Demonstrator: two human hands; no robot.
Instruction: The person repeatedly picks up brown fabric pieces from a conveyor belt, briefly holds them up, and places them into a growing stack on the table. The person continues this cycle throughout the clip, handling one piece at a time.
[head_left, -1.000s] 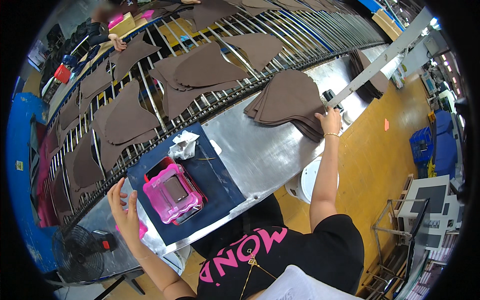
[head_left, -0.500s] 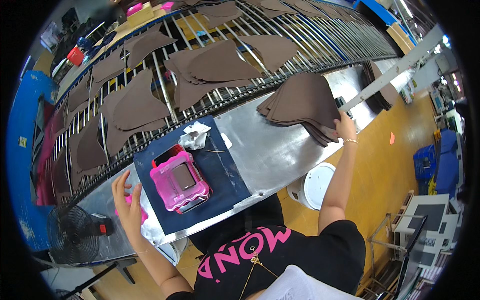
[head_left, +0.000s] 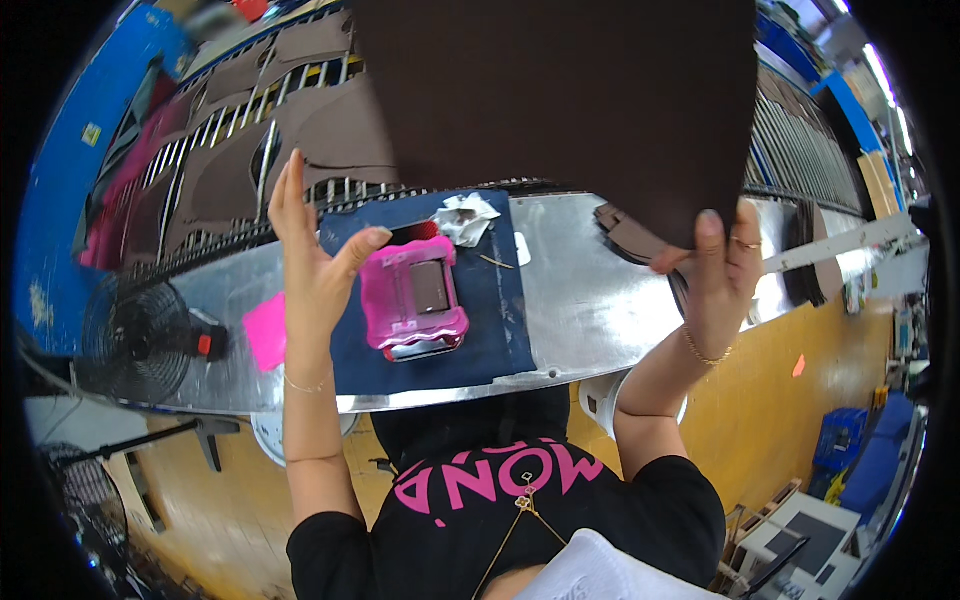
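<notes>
A: Item held?
B: Dark brown panel (head_left: 570, 100), raised ahead and left of the grip; lower corner pinched in right hand (head_left: 725, 275), forearm slanting up rightward.
A: Left hand (head_left: 316, 275)?
B: Well left of the grip: fingers up, thumb spread; visible gap to panel's left edge.
A: Surface?
B: Steel tabletop (head_left: 570, 290), front edge nearer the body than the grip.

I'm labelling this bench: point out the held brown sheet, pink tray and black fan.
Brown sheet (head_left: 570, 105), head view: broad middle.
Pink tray (head_left: 393, 290), head view: bare left part.
Black fan (head_left: 138, 342), head view: grille.
</notes>
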